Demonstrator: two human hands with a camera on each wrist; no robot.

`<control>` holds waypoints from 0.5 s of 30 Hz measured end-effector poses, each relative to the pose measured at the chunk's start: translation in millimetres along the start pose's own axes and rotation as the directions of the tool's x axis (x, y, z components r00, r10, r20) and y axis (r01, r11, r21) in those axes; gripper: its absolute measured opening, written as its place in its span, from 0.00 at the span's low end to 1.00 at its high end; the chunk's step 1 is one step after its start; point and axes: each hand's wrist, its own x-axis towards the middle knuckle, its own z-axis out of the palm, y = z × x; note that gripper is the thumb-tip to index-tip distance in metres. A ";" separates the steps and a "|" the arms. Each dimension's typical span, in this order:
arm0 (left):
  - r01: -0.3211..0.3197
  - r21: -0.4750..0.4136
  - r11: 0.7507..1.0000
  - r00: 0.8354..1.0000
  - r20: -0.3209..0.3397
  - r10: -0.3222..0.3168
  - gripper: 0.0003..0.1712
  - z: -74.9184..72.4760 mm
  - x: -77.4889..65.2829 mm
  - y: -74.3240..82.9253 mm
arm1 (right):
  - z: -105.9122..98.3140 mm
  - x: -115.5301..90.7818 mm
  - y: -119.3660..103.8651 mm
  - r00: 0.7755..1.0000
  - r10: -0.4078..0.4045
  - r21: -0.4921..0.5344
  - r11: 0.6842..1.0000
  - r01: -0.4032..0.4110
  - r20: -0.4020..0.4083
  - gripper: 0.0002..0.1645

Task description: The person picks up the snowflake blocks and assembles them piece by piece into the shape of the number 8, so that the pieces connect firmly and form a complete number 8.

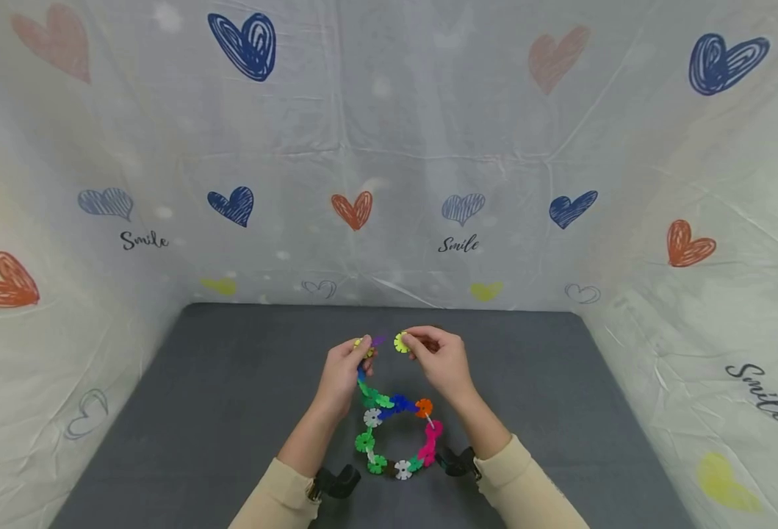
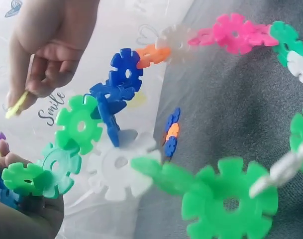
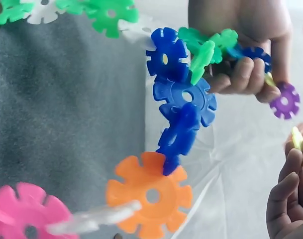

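Note:
A chain of notched plastic snowflake discs (image 1: 365,441) hangs from my left hand (image 1: 345,371) and forms a ring of green, white, blue, orange and pink pieces. My left fingers grip the chain's upper end, around yellow and blue discs partly hidden by the fingers. Beyond the fingertips sticks out a purple disc (image 3: 284,101) with a round hole. My right hand (image 1: 443,361) pinches a loose yellow disc (image 1: 400,342) between thumb and fingers. That yellow disc faces the purple one across a small gap. In the right wrist view, the yellow disc shows edge-on.
Beneath the hands is a dark grey table (image 1: 230,411). A white sheet (image 1: 389,242) printed with hearts stands around its back and sides. In the left wrist view, a small row of blue and orange discs (image 2: 172,131) appears behind the chain. Black cameras (image 1: 339,481) sit on both wrists.

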 end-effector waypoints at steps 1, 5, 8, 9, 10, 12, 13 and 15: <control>-0.023 0.018 1.000 1.000 0.010 0.023 0.22 0.7 -0.4 0.9 | 0.9 -1.1 -6.4 1.000 -0.021 -0.006 1.000 0.021 0.006 0.09; -0.139 0.075 0.988 0.989 0.057 0.135 0.21 3.0 -3.1 4.1 | 1.5 -5.8 -28.4 0.993 -0.122 -0.013 0.992 0.122 0.005 0.07; -0.200 0.129 0.971 0.978 0.088 0.189 0.20 5.0 -10.2 16.2 | 0.9 -7.1 -34.6 0.977 -0.214 -0.013 0.977 0.214 -0.008 0.06; -0.214 0.152 0.965 0.975 0.097 0.201 0.19 5.7 -13.4 21.8 | 0.4 -7.4 -36.1 0.970 -0.243 -0.017 0.970 0.243 -0.008 0.05; -0.225 0.176 0.958 0.972 0.106 0.209 0.18 6.3 -17.0 27.8 | -0.4 -7.4 -37.2 0.961 -0.276 -0.018 0.961 0.276 -0.006 0.05; -0.245 0.226 0.943 0.967 0.121 0.223 0.17 7.8 -23.5 39.4 | -2.5 -7.5 -40.1 0.945 -0.328 -0.033 0.944 0.328 0.005 0.05; -0.262 0.242 0.934 0.963 0.131 0.236 0.17 8.7 -27.0 45.2 | -3.8 -7.2 -41.7 0.935 -0.356 -0.039 0.934 0.356 0.015 0.05; -0.274 0.267 0.924 0.960 0.138 0.245 0.17 9.4 -29.5 48.9 | -6.4 -6.3 -44.1 0.915 -0.403 -0.055 0.913 0.404 0.035 0.06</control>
